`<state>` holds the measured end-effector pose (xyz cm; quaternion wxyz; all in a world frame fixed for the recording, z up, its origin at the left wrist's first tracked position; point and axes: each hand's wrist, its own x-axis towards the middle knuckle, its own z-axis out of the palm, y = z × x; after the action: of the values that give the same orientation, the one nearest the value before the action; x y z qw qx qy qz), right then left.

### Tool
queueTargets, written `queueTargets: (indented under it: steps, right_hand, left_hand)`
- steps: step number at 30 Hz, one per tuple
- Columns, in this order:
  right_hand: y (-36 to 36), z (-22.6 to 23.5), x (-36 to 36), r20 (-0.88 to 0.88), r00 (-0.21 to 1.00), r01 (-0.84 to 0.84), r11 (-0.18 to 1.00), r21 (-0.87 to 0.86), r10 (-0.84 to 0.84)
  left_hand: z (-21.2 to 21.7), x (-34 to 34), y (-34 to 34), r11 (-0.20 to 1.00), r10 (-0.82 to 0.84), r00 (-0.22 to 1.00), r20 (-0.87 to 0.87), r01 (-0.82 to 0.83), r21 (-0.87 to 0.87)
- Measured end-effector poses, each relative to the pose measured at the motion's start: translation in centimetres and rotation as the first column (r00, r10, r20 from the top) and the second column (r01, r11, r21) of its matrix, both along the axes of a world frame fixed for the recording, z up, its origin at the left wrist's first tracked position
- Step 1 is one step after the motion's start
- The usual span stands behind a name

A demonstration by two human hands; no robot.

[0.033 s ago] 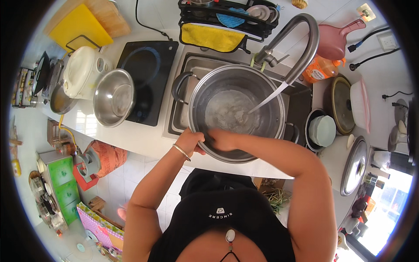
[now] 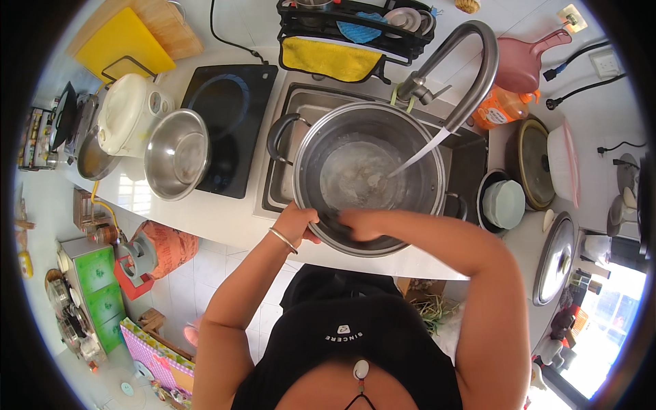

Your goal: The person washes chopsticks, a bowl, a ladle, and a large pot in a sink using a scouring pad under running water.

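Note:
A large grey metal stockpot (image 2: pixel 305 160) with two black side handles sits over the sink, tilted slightly toward me. Water runs in a stream (image 2: pixel 420 152) from the curved tap (image 2: pixel 488 68) into the pot, and shallow water (image 2: pixel 362 174) swirls on its bottom. My left hand (image 2: pixel 298 224) is closed around the near left rim, thumb over the edge. Inside the pot, my right hand (image 2: pixel 362 222) is against the near inner wall. Its fingers are blurred and point down, so I cannot see whether they hold anything.
An induction cooktop (image 2: pixel 232 130) and a steel bowl (image 2: pixel 178 154) stand left of the sink (image 2: pixel 273 198). To the right are stacked bowls (image 2: pixel 504 203), a glass lid (image 2: pixel 553 258) and an orange bottle (image 2: pixel 502 109). Behind hangs a yellow cloth (image 2: pixel 331 60) on a black rack (image 2: pixel 403 51).
My right hand has shifted a little to the right and down along the pot's inner wall. The left hand keeps its place on the rim, and the water still runs.

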<state>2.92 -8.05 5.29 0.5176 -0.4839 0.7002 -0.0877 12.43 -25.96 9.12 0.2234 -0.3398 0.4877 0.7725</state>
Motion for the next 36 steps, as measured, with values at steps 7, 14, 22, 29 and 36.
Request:
queueTargets:
  steps: [7,14,22,29,36]
  right_hand:
    - [5.6,-1.7,-6.3,-0.874,0.298,-0.109,0.923,0.368,0.384]
    - [-2.5,-0.3,0.3,-0.112,0.966,0.244,0.967,0.077,-0.235]
    - [-5.5,2.0,0.9,0.233,0.759,0.638,0.765,-0.085,-0.608]
    - [6.9,3.5,-9.0,-0.575,0.374,-0.388,0.686,0.615,0.727]
    - [0.6,-0.5,-1.1,-0.528,0.839,0.239,0.782,0.576,0.133]
  left_hand:
    - [0.7,0.0,0.8,0.999,0.030,0.999,0.011,-0.030,-0.012]
    - [1.1,0.4,0.7,0.996,0.062,0.996,0.066,-0.057,-0.064]
    - [0.5,0.4,0.7,0.994,0.067,0.997,0.044,-0.063,-0.084]
    - [1.5,-0.4,1.5,0.995,0.079,0.996,0.028,-0.077,-0.061]
    - [1.3,-0.1,1.7,0.993,0.081,0.997,-0.003,-0.081,-0.085]
